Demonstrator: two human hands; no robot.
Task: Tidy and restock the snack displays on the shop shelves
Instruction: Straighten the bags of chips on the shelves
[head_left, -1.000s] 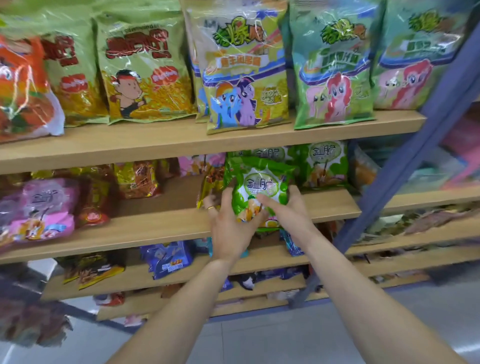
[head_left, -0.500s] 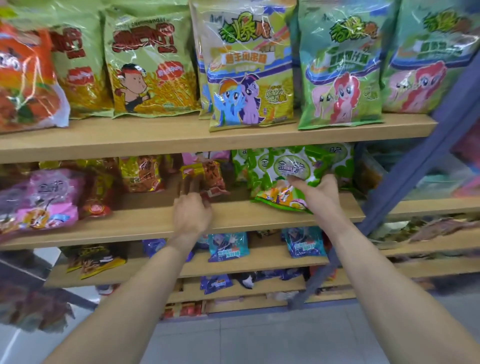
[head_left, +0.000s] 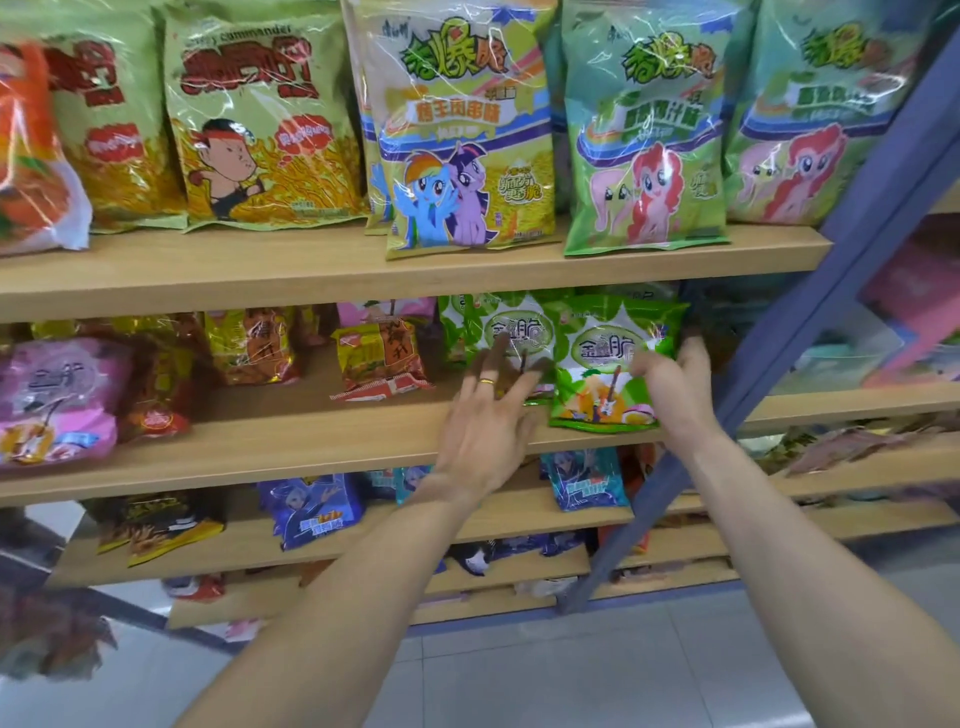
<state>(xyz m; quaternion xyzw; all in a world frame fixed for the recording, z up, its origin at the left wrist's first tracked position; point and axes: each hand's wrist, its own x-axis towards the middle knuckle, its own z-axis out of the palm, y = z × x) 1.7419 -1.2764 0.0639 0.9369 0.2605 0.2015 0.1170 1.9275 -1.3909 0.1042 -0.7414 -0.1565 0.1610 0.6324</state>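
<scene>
Wooden shelves (head_left: 311, 270), blue steel upright (head_left: 810, 312), pale tiled floor (head_left: 571, 675)

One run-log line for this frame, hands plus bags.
right hand: grips front green bag | left hand: open, fingers at rear green bag | middle shelf

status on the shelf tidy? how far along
Done: top shelf bags stand upright in a row. In hand: right hand holds a green snack bag standing on the middle shelf; left hand reaches open toward its neighbour. Left: red-yellow packets lean askew, lower shelves look loose.
</scene>
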